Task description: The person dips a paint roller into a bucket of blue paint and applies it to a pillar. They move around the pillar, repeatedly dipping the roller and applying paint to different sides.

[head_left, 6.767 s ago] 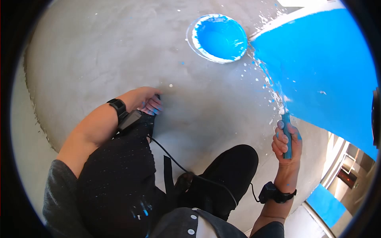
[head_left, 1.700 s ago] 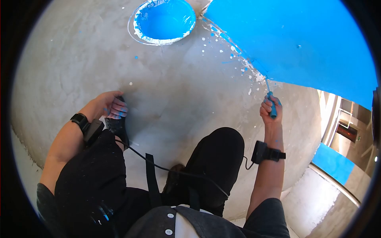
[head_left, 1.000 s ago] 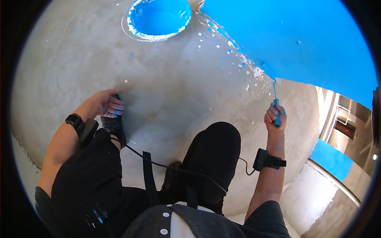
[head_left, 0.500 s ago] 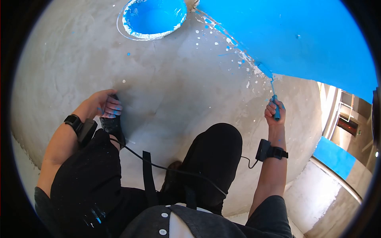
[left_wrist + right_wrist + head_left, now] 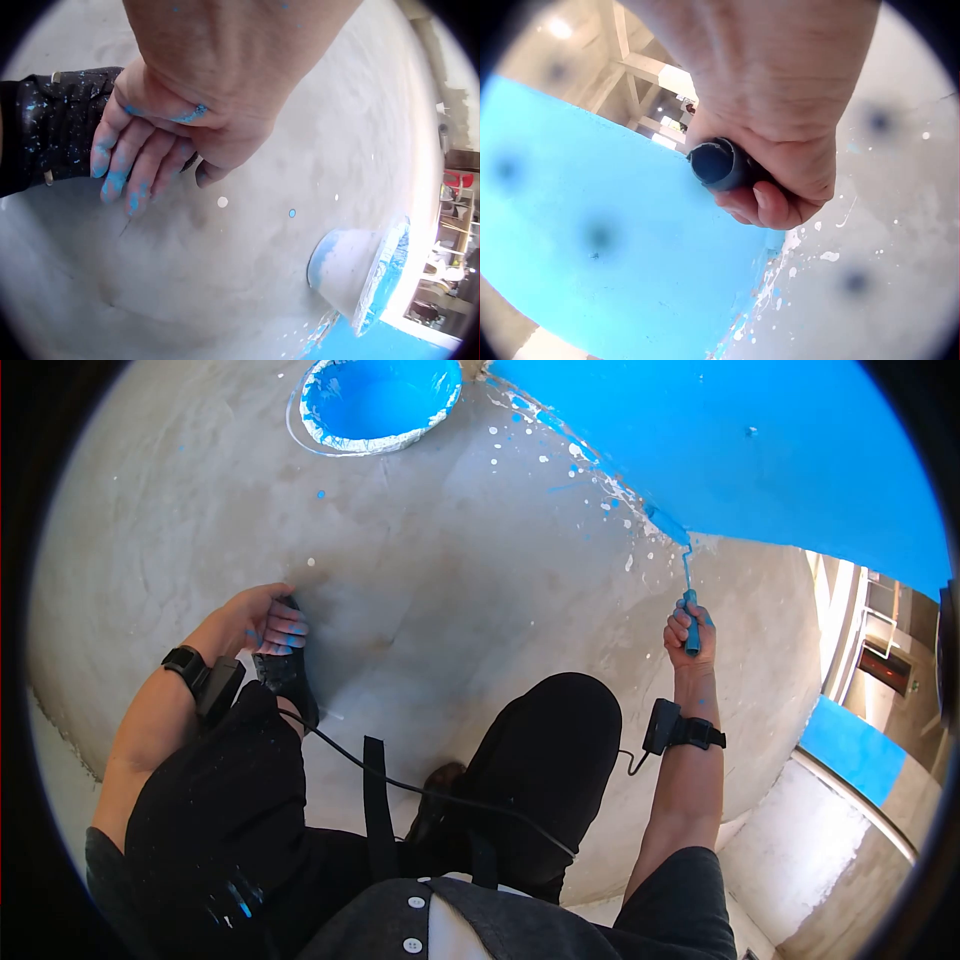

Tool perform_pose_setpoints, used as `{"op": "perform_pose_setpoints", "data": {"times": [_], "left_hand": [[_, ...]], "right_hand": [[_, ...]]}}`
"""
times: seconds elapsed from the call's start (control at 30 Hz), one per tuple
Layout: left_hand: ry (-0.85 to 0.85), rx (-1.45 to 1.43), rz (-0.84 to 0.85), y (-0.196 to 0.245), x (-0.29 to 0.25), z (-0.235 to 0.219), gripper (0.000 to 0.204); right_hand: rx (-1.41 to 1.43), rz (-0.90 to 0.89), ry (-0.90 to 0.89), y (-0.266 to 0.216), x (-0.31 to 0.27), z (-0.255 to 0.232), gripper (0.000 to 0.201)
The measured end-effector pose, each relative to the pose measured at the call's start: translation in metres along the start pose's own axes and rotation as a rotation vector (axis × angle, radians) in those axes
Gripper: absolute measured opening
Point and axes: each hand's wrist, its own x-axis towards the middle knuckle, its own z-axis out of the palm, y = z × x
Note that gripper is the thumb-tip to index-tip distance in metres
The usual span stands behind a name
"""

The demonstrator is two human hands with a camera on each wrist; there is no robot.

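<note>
Roller (image 5: 667,525) at blue wall (image 5: 800,450) base.
R hand (image 5: 691,634) clamped on handle (image 5: 692,622); L hand (image 5: 277,622) on shoe (image 5: 284,678), fingers together.

You wear a dark grey shirt (image 5: 380,922) and paint-marked black trousers (image 5: 220,800). A black strap (image 5: 184,663) sits behind your left hand (image 5: 270,622).

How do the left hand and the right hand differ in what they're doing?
The right hand is curled round the roller handle, while the left hand holds no tool. The left hand rests at the shoe; the right is by the blue surface. Both have blue paint on them.
</note>
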Motion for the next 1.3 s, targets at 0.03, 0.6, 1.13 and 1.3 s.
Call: {"op": "perform_pose_setpoints", "data": {"times": [0.03, 0.6, 1.13, 1.3], "left_hand": [[-0.001, 0.000, 0.002, 0.000, -0.001, 0.000, 0.044], [-0.017, -0.003, 0.002, 0.000, 0.003, -0.003, 0.045], [-0.072, 0.002, 0.024, -0.004, 0.004, -0.010, 0.047], [-0.103, 0.010, 0.010, -0.001, 0.003, -0.011, 0.049]], "right_hand": [[-0.014, -0.009, -0.008, -0.001, -0.006, 0.001, 0.016], [0.028, -0.102, 0.026, -0.018, -0.045, -0.002, 0.016], [0.052, 0.142, -0.056, 0.010, 0.024, 0.078, 0.015], [0.025, 0.082, -0.104, 0.029, 0.008, 0.066, 0.016]]}}
